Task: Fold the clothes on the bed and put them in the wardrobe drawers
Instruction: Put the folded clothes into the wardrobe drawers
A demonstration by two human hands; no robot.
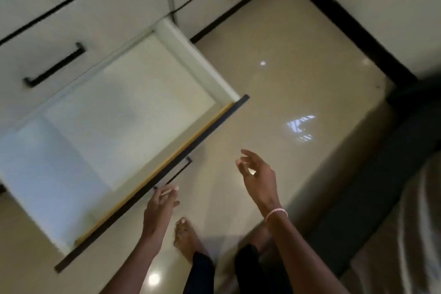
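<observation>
While the drawer stands open, lying lower-left to upper-right, left hand and right hand show spread, empty fingers.

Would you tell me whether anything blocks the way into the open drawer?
Nothing visible does. The drawer is pulled out, its inside looks bare, and nothing lies over it. The left hand and right hand hover open in front of it, above the floor, holding nothing.
</observation>
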